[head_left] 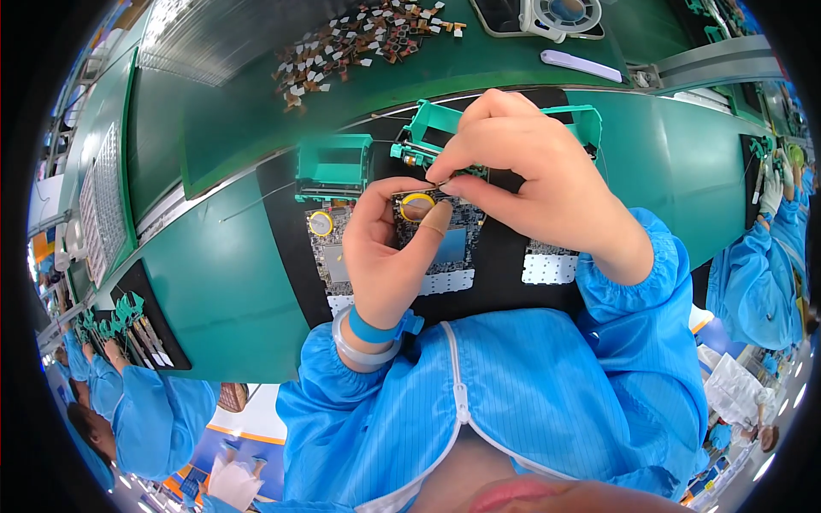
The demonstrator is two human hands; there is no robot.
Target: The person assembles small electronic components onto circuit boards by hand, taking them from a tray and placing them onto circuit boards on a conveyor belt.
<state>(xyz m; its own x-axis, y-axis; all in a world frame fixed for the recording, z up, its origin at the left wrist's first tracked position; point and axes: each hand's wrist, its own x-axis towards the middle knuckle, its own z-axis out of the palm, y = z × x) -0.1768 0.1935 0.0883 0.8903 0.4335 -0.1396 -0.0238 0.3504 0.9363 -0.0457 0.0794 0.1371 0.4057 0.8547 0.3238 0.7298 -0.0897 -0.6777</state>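
Observation:
My left hand (385, 252) curls round the left side of a populated circuit board (457, 244) with a yellow-rimmed coin cell (417, 206). Its thumb, wearing a finger cot, lies over the board, and its index finger reaches along the top edge. From the right comes my right hand (534, 162), thumb and index fingertip pinched together at that same edge, beside the left index fingertip. A thin dark strip shows at the pinch, too small to name. Just beyond, a green plastic holder (432, 120) is partly covered by my right hand.
Another board (336, 261) and a green holder (333, 162) are at left on the black mat (286, 205). To the right lie a third board (547, 267) and holder (586, 128). Small flex parts (368, 34) pile up beyond, near a small fan (560, 13). Co-workers sit at both sides.

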